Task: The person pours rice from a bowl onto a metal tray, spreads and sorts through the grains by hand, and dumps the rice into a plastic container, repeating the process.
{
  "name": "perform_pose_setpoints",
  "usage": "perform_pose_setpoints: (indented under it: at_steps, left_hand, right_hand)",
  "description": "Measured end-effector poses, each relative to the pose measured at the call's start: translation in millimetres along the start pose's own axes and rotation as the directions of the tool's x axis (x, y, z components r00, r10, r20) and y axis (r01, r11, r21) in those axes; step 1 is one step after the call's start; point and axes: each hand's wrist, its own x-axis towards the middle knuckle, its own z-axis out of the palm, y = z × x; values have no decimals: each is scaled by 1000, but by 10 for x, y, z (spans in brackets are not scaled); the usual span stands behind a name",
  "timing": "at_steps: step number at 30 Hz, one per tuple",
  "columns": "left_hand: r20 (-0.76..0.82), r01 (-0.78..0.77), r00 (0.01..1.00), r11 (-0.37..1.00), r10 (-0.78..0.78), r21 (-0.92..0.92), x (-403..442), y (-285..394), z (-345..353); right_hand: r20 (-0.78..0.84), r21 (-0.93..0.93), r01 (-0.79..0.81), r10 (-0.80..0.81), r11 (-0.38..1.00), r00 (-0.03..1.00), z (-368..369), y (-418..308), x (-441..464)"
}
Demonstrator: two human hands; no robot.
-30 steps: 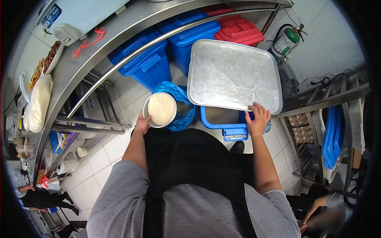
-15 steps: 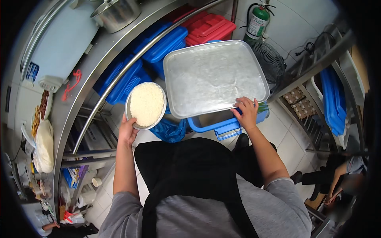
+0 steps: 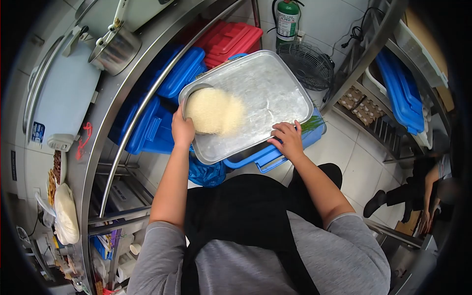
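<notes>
My left hand (image 3: 183,129) is closed on the rim of a round metal bowl (image 3: 197,87), tipped over the left part of a metal tray (image 3: 268,73). Pale yellow crumbs (image 3: 211,110), possibly breadcrumbs, spill from the bowl onto the tray, smeared by motion. My right hand (image 3: 287,140) grips the tray's near rim towards the right corner, fingers over its edge. Under the tray stands an open blue bin (image 3: 263,160), mostly hidden, with green leafy stalks (image 3: 310,124) showing beside the tray's right corner.
Blue lidded bins (image 3: 182,73) and a red one (image 3: 231,42) stand beyond the tray. A steel counter (image 3: 110,93) curves along the left. At the right are a fan (image 3: 306,66) and a shelf with eggs (image 3: 361,105). Another person's arm (image 3: 430,194) shows at lower right.
My left hand has brought the bowl from beside the tray to above it and tipped it. Crumbs now pour onto the bare tray. My right hand remains at the rim.
</notes>
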Motion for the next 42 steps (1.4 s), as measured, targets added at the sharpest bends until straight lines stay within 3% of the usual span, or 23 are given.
perform_pose_setpoints:
  at_steps: [3, 5, 8, 11, 13, 16, 18, 20, 24, 25, 27, 30, 31, 33, 35, 37, 39, 41, 42]
  left_hand:
    - [13, -60, 998, 998, 60, 31, 69, 759, -404]
    - [-4, -66, 998, 997, 66, 29, 154, 917, -518]
    - [-172, -402, 881, 888, 442, 223, 312, 1011, -693]
    - [-333, -551, 714, 788, 616, 274, 436, 1156, -950]
    - [-388, -575, 671, 774, 632, 267, 451, 1155, -1046]
    - [-416, -526, 743, 842, 524, 119, 331, 1030, -1047]
    - [-448, -312, 861, 946, 243, -87, 130, 777, -970]
    - [-376, -88, 917, 855, -130, -511, -271, 363, -815]
    - [-291, 273, 814, 774, -502, -571, -1356, -507, -736]
    - [-294, 290, 801, 768, -521, -571, -1605, -597, -728]
    - [-182, 472, 697, 634, -694, -612, -1977, -751, -692]
    - [-74, 580, 727, 668, -683, -467, -2210, -1064, -434]
    - [-80, 696, 624, 599, -777, -396, -2140, -1000, -332]
    - [148, 843, 324, 214, -934, -493, -1840, -665, -308]
    - [362, 850, 303, 78, -881, -521, -1772, -830, -14]
    - [544, 749, 340, -129, -767, -650, -1661, -921, 268]
    - [666, 755, 444, -149, -600, -638, -1558, -979, 419]
    - [645, 791, 453, -57, -616, -610, -1421, -924, 449]
    - [651, 790, 446, -72, -615, -609, -1410, -948, 504]
  right_hand:
    - [-23, 9, 11, -11, 1000, 1000, 8, 14, -10]
    - [-20, 16, 13, -13, 1000, 1000, 8, 6, -4]
    - [-21, 12, 13, -12, 1000, 1000, 22, 12, -3]
    - [-29, 7, 20, -20, 1000, 999, 24, 14, -2]
    - [-23, 5, 19, -18, 1000, 1000, 13, 5, 5]
    - [-5, 1, 11, -11, 1000, 1000, -23, -28, 17]
    - [16, -4, 14, -13, 1000, 1000, -31, -35, 33]
    - [10, -4, 0, 0, 1000, 1000, -22, -36, 28]
    - [37, -12, 19, -18, 1000, 999, -12, -49, 37]
    - [25, -22, 16, -15, 1000, 1000, -5, -44, 32]
    - [26, -28, 29, -29, 999, 999, 8, -44, 37]
    - [37, -53, 16, -14, 998, 999, -9, -57, 46]
    - [49, -58, 35, -32, 998, 998, -4, -70, 48]
    - [51, -71, 13, -9, 997, 999, -18, -82, 54]
    - [68, -83, 22, -16, 996, 998, -16, -78, 52]
    - [81, -95, 14, -6, 995, 997, -29, -103, 62]
    - [106, -71, -10, 18, 997, 994, -62, -126, 74]
    - [120, -76, -8, 17, 997, 993, -80, -152, 95]
    - [128, -69, -19, 28, 997, 991, -86, -151, 86]
